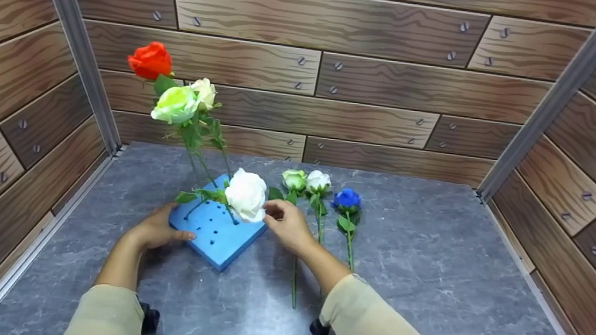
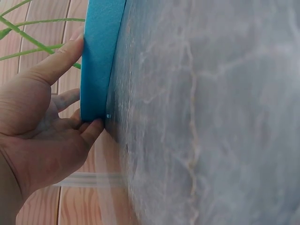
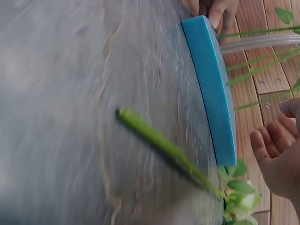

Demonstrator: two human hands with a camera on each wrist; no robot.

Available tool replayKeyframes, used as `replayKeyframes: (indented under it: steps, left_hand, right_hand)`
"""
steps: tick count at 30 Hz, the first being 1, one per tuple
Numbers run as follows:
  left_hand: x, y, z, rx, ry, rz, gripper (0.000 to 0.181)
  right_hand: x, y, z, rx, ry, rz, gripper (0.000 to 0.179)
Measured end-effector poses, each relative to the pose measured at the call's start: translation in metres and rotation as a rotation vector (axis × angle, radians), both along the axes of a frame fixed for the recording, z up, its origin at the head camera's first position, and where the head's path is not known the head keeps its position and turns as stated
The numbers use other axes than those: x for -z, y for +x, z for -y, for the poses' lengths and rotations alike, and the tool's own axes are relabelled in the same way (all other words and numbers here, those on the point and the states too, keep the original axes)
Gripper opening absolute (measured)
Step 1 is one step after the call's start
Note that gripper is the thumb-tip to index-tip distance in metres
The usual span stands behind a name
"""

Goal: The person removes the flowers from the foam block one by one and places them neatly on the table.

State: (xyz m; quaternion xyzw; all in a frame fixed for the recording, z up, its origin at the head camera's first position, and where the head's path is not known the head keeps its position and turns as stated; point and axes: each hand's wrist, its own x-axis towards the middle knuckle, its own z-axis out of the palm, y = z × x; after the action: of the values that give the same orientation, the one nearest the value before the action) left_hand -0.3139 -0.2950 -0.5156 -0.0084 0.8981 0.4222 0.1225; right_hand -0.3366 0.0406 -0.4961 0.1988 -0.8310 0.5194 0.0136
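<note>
A blue foam block (image 1: 226, 242) with several holes lies on the table. My left hand (image 1: 155, 229) grips its left corner, thumb on top and fingers at the edge; the left wrist view shows the same grip on the blue side (image 2: 99, 61). Several artificial roses stand in the block: a red rose (image 1: 151, 61), a yellow-green rose (image 1: 175, 105), a cream rose (image 1: 204, 93) and a white rose (image 1: 246, 195). Beside the white bloom is my right hand (image 1: 290, 226), fingers loosely bent. Nothing shows between those fingers in the right wrist view (image 3: 281, 150).
Right of the block lie a pale green rose (image 1: 293, 179), a second white rose (image 1: 319, 181) and a blue rose (image 1: 347, 199), stems toward me. My right forearm passes over some stems. Wood-patterned walls (image 1: 322, 18) enclose the grey table (image 1: 417, 286).
</note>
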Motion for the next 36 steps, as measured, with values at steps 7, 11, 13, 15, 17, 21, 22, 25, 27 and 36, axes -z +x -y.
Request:
replayKeyframes:
  steps: [7,11,13,15,17,21,22,25,27,36]
  left_hand:
    - [0.001,0.001,-0.005,-0.008,0.016,0.011,0.121]
    - [0.004,0.001,-0.008,-0.011,0.027,0.013,0.120]
    - [0.005,0.001,-0.008,-0.013,0.029,0.013,0.120]
    - [0.006,0.000,-0.008,-0.012,0.029,0.011,0.120]
    - [0.006,0.000,-0.008,-0.011,0.027,0.008,0.120]
    - [0.004,-0.001,-0.007,-0.013,0.017,0.005,0.119]
    - [0.003,-0.001,-0.007,-0.016,0.015,0.005,0.119]
    - [0.002,-0.002,-0.006,-0.024,0.011,0.002,0.119]
    - [0.003,-0.002,-0.006,-0.026,0.017,0.000,0.118]
    - [0.003,-0.001,0.000,-0.043,0.012,0.015,0.116]
  right_hand:
    - [0.021,-0.002,0.024,0.019,-0.062,-0.044,0.025]
    - [0.029,-0.002,0.034,0.064,-0.075,-0.062,0.023]
    - [0.031,-0.003,0.041,0.091,-0.086,-0.046,0.027]
    - [0.032,-0.003,0.048,0.113,-0.088,-0.007,0.033]
    - [0.033,-0.004,0.055,0.124,-0.074,0.025,0.040]
    - [0.033,-0.007,0.066,0.110,-0.032,0.022,0.051]
    - [0.033,-0.008,0.068,0.105,-0.025,0.019,0.052]
    - [0.035,-0.010,0.072,0.112,-0.008,0.012,0.051]
    - [0.037,-0.011,0.075,0.140,-0.010,0.017,0.050]
    - [0.045,-0.010,0.083,0.160,-0.005,-0.076,0.030]
